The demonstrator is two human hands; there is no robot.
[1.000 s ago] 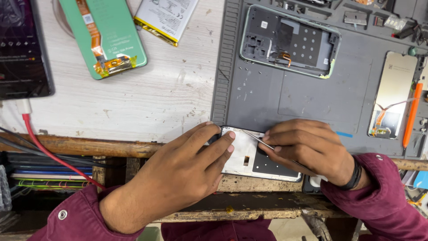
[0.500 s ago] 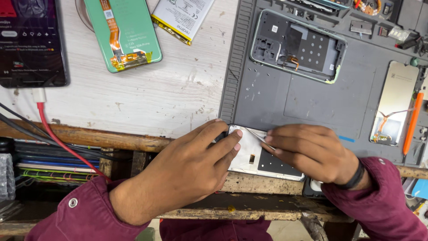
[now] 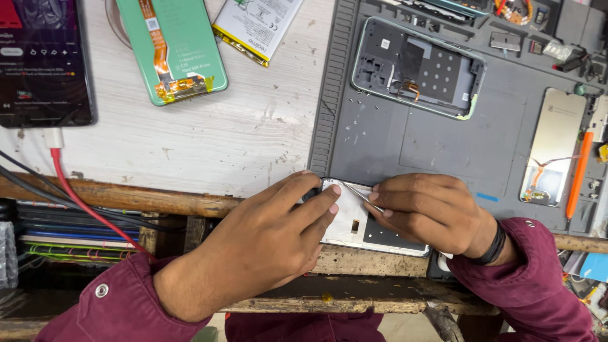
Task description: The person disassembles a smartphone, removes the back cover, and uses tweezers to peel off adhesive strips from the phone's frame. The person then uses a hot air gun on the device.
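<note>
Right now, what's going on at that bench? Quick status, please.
Left hand steadies white phone panel at bench edge. Right hand grips tweezers, tips on panel. Nothing blocking; opened phone frame sits behind.

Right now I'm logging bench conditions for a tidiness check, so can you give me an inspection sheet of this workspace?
Surface: worn white bench top; grey repair mat on its right part.
Job's things: white phone panel at the mat's near edge, overhanging the bench lip.
Clutter: green screen back with orange flex, battery, open phone frame, another screen back, orange tool, small parts along the mat's top edge.
Grippers: left hand steadies the panel; right hand holds thin tweezers to it in a pinch grip.
Cables: red cable plugged into a lit phone.
Surroundings: stacked flat items under the bench.
</note>
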